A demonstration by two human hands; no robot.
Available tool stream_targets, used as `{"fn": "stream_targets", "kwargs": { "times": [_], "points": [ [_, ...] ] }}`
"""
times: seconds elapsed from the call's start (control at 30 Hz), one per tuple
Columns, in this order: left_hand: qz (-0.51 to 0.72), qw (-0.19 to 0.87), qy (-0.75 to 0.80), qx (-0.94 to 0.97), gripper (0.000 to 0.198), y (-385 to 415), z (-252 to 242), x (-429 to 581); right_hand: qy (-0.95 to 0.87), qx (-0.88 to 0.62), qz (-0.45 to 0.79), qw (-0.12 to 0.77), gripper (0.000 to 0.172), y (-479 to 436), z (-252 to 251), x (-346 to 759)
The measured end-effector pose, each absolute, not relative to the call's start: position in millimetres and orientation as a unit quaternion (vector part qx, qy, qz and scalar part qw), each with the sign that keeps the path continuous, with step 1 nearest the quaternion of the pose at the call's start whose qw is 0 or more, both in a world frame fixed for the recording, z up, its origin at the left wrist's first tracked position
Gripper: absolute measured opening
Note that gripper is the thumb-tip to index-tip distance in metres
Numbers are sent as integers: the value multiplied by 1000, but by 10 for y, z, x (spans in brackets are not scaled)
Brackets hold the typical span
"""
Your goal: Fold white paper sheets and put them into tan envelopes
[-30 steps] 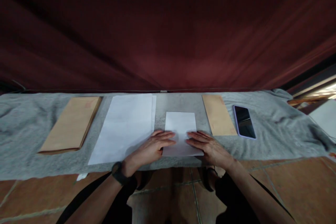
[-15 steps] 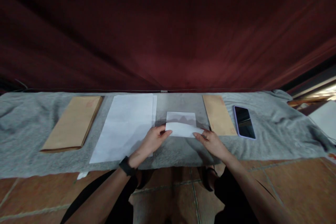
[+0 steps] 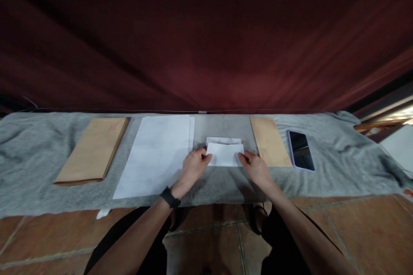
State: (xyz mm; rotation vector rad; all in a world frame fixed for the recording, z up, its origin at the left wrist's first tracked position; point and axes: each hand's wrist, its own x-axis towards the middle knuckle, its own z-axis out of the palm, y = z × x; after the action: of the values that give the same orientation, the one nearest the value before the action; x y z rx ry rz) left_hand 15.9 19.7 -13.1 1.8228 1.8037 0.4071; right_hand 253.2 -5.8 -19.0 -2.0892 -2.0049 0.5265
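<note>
In front of me a white sheet of paper [image 3: 225, 155] lies partly folded on the grey cloth, its near flap turned up over the far part. My left hand [image 3: 194, 164] pinches the left edge of the flap between thumb and fingers. At the right edge, my right hand [image 3: 254, 166] pinches it the same way. A strip of the sheet's far part shows beyond the flap. To the left of my left hand is a stack of large white paper [image 3: 155, 154]; right of my right hand lies a brown envelope [image 3: 270, 142].
A pile of brown envelopes [image 3: 93, 150] rests at the left. A phone [image 3: 301, 151] in a purple case lies right of the single envelope. The grey cloth [image 3: 348, 159] covers the surface, and a dark red curtain [image 3: 206, 51] hangs behind it.
The flap has moved away from me and now lies flatter, covering more of the sheet's far part. Both hands have stayed on its side edges.
</note>
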Motion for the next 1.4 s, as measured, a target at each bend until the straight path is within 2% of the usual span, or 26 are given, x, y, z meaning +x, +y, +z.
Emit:
{"fn": "stream_targets", "kwargs": {
  "times": [0.27,0.83,1.2,1.4],
  "points": [
    [63,197,702,681,26,239,-66,270,-659,-740,131,11,38,-4,-128,2420],
    [38,158,721,674,30,327,-103,317,-647,-758,88,-6,41,109,-111,2341],
    [41,137,720,679,34,370,-131,341,-656,-754,39,12,43,114,-179,2321],
    [32,118,716,687,36,365,-163,351,-681,-727,-29,82,36,105,-187,2330]
  ]
}}
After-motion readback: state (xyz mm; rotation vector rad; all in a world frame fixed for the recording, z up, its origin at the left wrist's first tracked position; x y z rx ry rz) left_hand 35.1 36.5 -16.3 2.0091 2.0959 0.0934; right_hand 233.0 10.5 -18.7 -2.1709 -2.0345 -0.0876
